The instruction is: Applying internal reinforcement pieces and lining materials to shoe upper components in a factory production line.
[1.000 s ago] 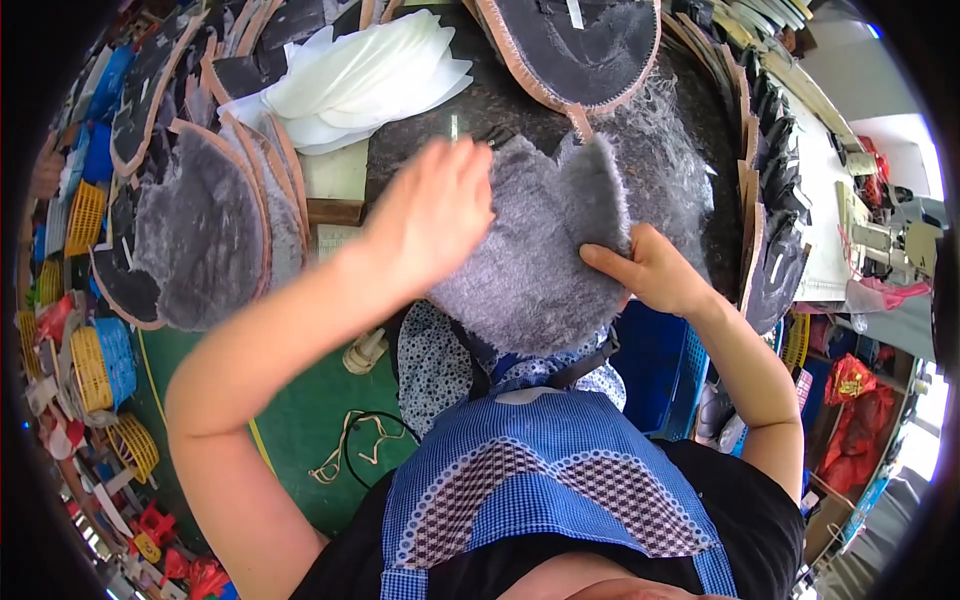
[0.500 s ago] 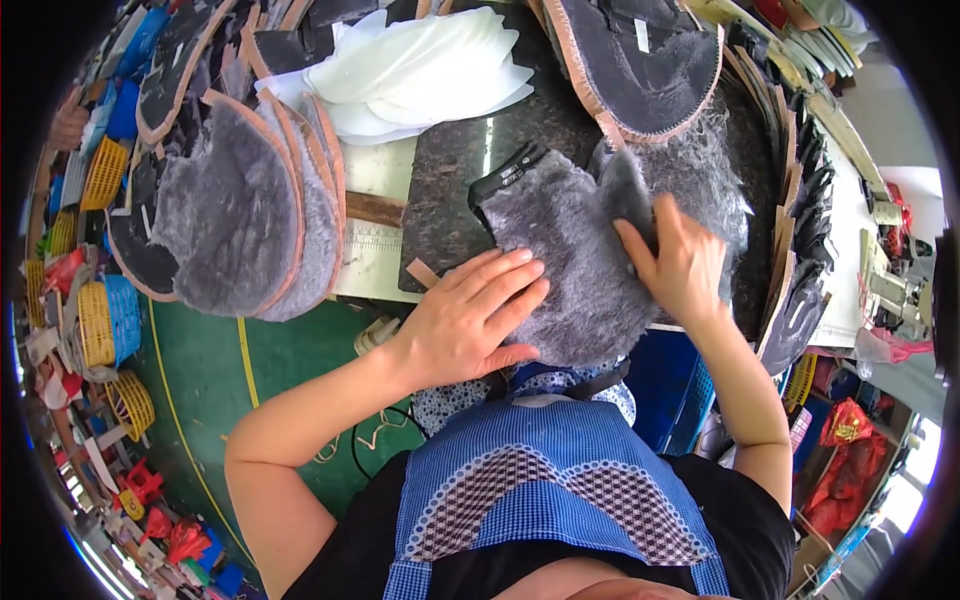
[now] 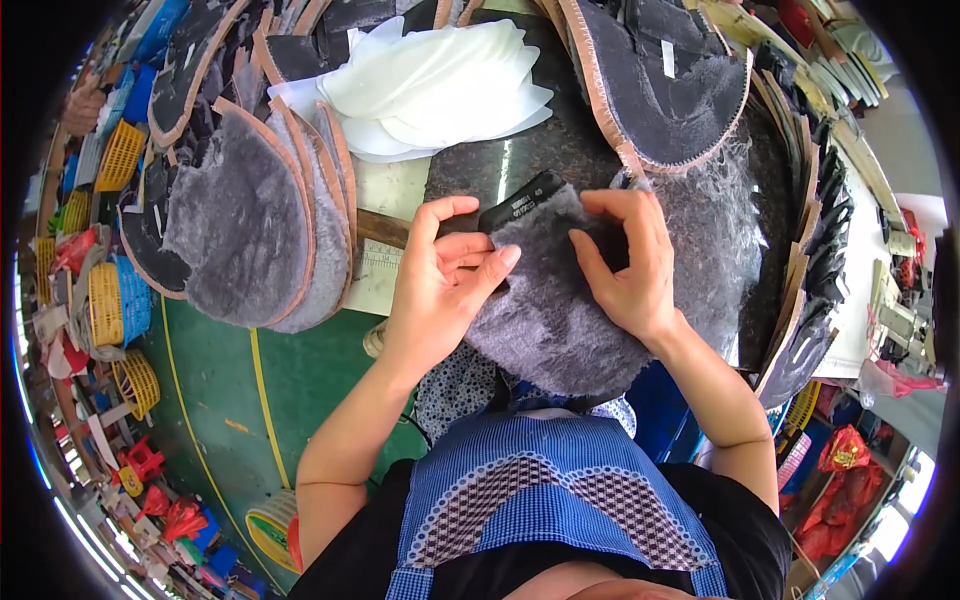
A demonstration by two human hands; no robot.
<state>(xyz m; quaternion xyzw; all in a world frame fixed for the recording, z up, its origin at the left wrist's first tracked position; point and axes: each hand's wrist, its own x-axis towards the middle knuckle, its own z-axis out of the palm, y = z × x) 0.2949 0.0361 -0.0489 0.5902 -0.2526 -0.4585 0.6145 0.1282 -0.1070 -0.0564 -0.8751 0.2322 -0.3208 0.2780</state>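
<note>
A grey plush fabric piece (image 3: 560,335) lies before me, its lower part over the table's near edge, above my lap. A black patch with pale print (image 3: 522,202) shows at its upper left. My left hand (image 3: 447,275) is by the piece's left edge, thumb against its curled middle fingers and forefinger raised; whether an edge is pinched there is hidden. On the piece's right side is my right hand (image 3: 635,270), thumb and forefinger apart, with dark plush showing between them.
White translucent curved sheets (image 3: 430,90) are piled at the back. Brown-edged grey plush pieces (image 3: 240,220) overlap at the left. A black stitched piece (image 3: 655,80) lies at the back right, and more stand in a row (image 3: 800,230) along the right. Loose grey fluff covers the dark board (image 3: 465,165).
My left hand has lifted off the plush and curled its fingers at the left edge. My right hand has moved left. The piece has shifted slightly, and its folded right part has moved.
</note>
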